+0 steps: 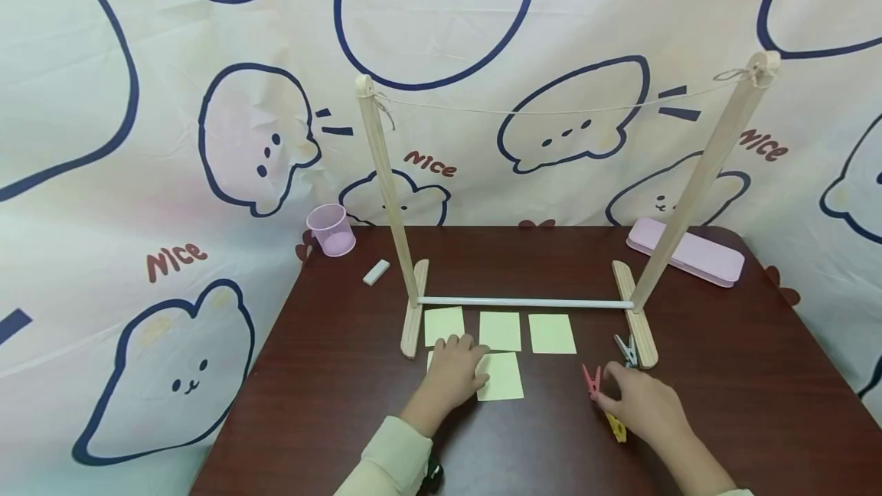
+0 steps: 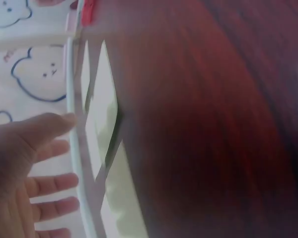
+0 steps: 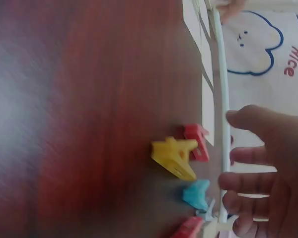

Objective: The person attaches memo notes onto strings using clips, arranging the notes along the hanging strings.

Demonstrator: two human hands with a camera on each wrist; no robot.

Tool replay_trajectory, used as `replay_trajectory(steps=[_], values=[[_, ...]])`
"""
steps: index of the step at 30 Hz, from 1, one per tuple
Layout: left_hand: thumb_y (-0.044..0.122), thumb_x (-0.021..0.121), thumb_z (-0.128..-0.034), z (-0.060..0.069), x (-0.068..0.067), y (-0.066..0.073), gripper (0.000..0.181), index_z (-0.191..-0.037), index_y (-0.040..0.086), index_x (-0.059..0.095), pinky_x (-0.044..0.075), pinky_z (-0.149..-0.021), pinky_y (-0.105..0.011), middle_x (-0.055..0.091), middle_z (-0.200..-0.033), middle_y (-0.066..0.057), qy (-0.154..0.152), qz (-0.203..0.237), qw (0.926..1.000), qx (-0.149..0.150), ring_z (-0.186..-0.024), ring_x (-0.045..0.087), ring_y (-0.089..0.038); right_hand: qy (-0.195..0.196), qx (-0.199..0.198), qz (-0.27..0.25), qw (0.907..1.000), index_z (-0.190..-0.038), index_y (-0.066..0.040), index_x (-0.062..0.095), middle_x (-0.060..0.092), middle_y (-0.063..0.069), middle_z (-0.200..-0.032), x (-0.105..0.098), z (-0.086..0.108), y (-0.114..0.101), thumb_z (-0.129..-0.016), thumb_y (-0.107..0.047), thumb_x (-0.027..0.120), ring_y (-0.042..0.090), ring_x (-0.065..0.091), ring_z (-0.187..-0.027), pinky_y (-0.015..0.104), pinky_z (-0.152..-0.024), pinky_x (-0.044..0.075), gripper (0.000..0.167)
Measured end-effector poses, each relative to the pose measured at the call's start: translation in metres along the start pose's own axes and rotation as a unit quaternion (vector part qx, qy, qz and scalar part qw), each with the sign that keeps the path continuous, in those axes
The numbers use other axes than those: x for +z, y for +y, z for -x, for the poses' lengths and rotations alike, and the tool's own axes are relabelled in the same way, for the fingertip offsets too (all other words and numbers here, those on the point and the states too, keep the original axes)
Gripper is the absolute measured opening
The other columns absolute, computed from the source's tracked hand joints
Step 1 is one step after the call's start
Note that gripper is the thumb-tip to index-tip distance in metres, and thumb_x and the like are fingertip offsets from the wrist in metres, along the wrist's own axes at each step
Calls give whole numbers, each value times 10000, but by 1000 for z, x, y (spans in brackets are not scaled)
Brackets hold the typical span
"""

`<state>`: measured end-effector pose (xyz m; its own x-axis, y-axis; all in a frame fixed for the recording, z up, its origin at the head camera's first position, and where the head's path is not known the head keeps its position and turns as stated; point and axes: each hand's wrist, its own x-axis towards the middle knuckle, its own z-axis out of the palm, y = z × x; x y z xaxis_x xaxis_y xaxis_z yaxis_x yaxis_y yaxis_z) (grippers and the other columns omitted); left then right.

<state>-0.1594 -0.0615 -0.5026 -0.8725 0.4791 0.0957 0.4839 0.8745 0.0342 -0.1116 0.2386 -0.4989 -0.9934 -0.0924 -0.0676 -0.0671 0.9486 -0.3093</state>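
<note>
My left hand [image 1: 451,373] is over the pale yellow paper squares, fingers spread and loosely bent. One square [image 1: 501,377] shows beside its thumb, another is mostly hidden under the hand, and a row of three, including the middle square [image 1: 500,331], lies behind. The left wrist view shows no paper between the fingers. My right hand [image 1: 644,404] hovers by a group of small clothespins, fingers apart and holding nothing. Around it are a red clothespin [image 3: 196,141], a yellow clothespin [image 3: 175,156], a blue clothespin [image 3: 196,193], a grey one and a second red one.
A wooden frame stands behind the papers: two posts [image 1: 389,190] on flat feet, a white rod [image 1: 524,302] low between them, a thin string [image 1: 482,109] tied across their tops. Farther back are a pink cup [image 1: 332,232], a white eraser-like block [image 1: 376,272] and a pink case [image 1: 703,255].
</note>
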Motion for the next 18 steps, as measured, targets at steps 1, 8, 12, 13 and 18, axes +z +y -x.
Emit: replay_trajectory(steps=[1,8,12,13,18], values=[[409,665,-820,-1,2,3,411,-1182,221,617,400,-750,-371,547,-983,1,-80,-39,10000,10,-858,488,-185,-123,39,43,9999,-932,-157,592,422,-55,-561,2,2,-1,-761,-393,722,120,399,-502,311,-400,309,319],[469,674,-796,-2,12,15,436,-1148,215,628,424,-830,-406,577,-1007,-15,-490,-305,9983,67,-908,523,-201,-193,-29,-28,9998,-851,-175,553,447,-72,-605,11,10,-2,-729,-356,764,122,415,-558,342,-430,354,304],[479,659,-807,-3,15,17,469,-1171,186,615,419,-838,-410,576,-1043,-31,-514,-334,9981,103,-934,526,-214,-13,-109,-224,9997,-863,-132,575,521,-61,-680,15,9,-1,-720,-226,781,126,458,-606,345,-475,394,268],[479,661,-805,-3,16,17,492,-1186,173,608,418,-835,-407,575,-1060,-36,-513,-332,9981,112,-945,527,-217,44,-152,-257,9995,-862,-121,574,542,-48,-708,17,9,0,-717,-196,782,134,479,-629,354,-492,410,264],[473,669,-789,-4,14,17,569,-1231,124,586,411,-845,-394,558,-1111,-45,-647,-230,9976,87,-987,515,-222,335,-374,-378,9980,-851,-101,559,575,36,-796,25,8,5,-695,-106,777,201,546,-737,388,-555,462,268]])
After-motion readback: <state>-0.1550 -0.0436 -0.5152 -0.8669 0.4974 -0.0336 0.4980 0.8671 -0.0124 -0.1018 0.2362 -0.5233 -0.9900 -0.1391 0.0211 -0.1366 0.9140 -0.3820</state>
